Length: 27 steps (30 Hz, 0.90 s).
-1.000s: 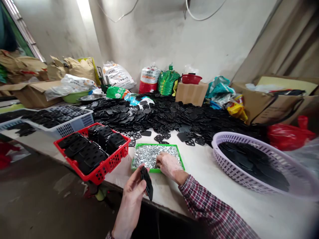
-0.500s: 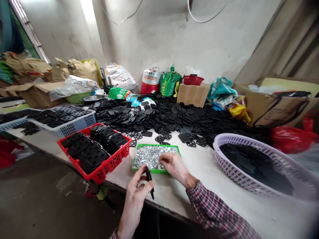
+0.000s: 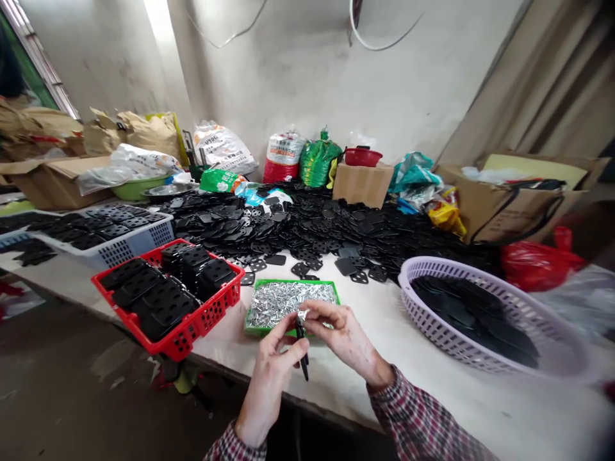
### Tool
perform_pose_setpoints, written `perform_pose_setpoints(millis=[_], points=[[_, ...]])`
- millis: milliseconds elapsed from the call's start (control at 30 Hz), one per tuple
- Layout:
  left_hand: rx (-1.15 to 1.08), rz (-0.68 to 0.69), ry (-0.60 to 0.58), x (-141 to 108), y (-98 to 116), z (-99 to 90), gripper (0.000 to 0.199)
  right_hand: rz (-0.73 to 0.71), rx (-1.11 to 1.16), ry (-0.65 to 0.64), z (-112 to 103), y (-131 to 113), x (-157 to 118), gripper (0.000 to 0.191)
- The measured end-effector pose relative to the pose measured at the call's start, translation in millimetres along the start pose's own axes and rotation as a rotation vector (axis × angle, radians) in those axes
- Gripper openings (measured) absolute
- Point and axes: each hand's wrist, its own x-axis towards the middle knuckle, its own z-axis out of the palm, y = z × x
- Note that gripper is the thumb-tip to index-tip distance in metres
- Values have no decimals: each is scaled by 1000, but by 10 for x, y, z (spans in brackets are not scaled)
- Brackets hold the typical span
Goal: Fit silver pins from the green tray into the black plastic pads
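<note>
Watching through the head camera, I see the left hand [image 3: 270, 387] clenched on a black perforated plate [image 3: 302, 352], which stands on edge just above the white table [image 3: 446, 403]. The right hand [image 3: 342, 338] meets it at the plate's upper end, its fingertips [image 3: 312, 311] pinched on a small silver pin [image 3: 302, 315]. A green tray [image 3: 288, 282] heaped with more silver pins lies just behind both hands. To the left stands a red crate [image 3: 206, 319] of stacked black plates; to the right, a lilac basket [image 3: 423, 301] holds others. A loose heap of black plates [image 3: 312, 224] spreads beyond the tray.
</note>
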Motion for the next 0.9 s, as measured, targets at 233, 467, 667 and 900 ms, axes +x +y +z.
perform_pose_setpoints(millis=[233,467,667,900], points=[[-18,-29,0,10,-32,44,53,131,297,102,-73,-61,-64,18],[72,-24,44,51,-75,35,59,149,598,61,-98,29,-141,14],[170,-14,39,10,-12,48,66,161,472,97,-98,20,-181,15],[435,251,97,26,-49,29,56,127,64,181,-20,-72,-202,28]])
